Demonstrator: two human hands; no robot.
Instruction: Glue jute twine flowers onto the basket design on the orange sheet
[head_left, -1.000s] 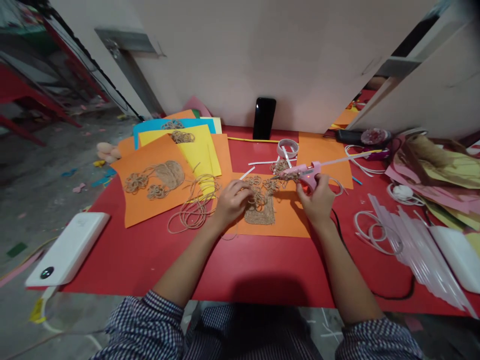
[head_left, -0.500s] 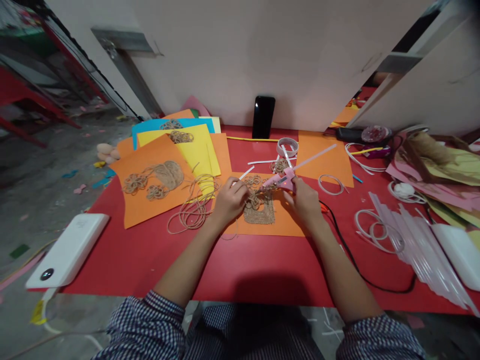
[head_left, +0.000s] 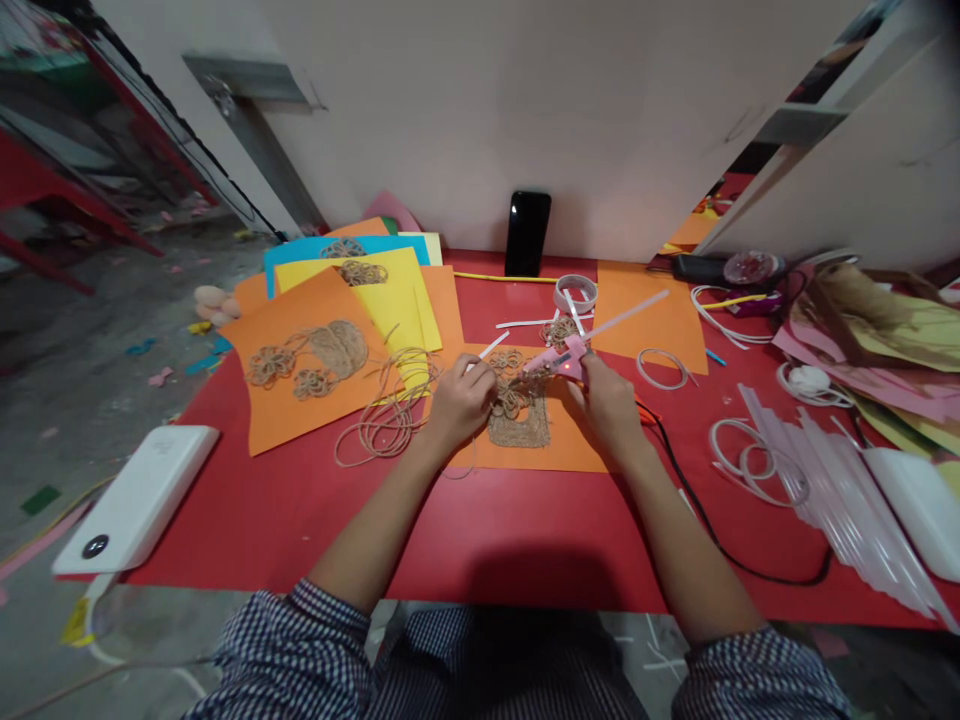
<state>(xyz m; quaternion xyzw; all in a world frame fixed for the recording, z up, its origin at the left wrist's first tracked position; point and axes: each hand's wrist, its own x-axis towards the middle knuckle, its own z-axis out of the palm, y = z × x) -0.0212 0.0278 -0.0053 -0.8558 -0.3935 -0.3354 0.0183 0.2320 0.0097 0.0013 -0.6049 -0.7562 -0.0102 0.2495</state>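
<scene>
My right hand point(head_left: 611, 405) grips a pink glue gun point(head_left: 559, 358) with a clear glue stick poking out behind it; its nozzle points left at the jute-rope flowers point(head_left: 514, 395). These flowers and a woven jute pot point(head_left: 519, 428) lie on an orange paper sheet point(head_left: 577, 450) on the red table point(head_left: 300, 520). My left hand point(head_left: 459, 405) is curled, fingertips pressing on the jute coils at the left of the piece. The gun's black cord point(head_left: 712, 535) trails off to the right.
A loose jute coil point(head_left: 382, 420) and stacked coloured sheets point(head_left: 337, 320) with finished jute work lie left. A white power bank point(head_left: 139, 495) sits at the left edge. A phone point(head_left: 527, 235) leans on the wall. Glue sticks point(head_left: 832, 490), white loops and paper scraps crowd the right.
My right hand has swung the glue gun left and down, from beside the orange sheet onto the jute flowers. My left hand stays on the coils.
</scene>
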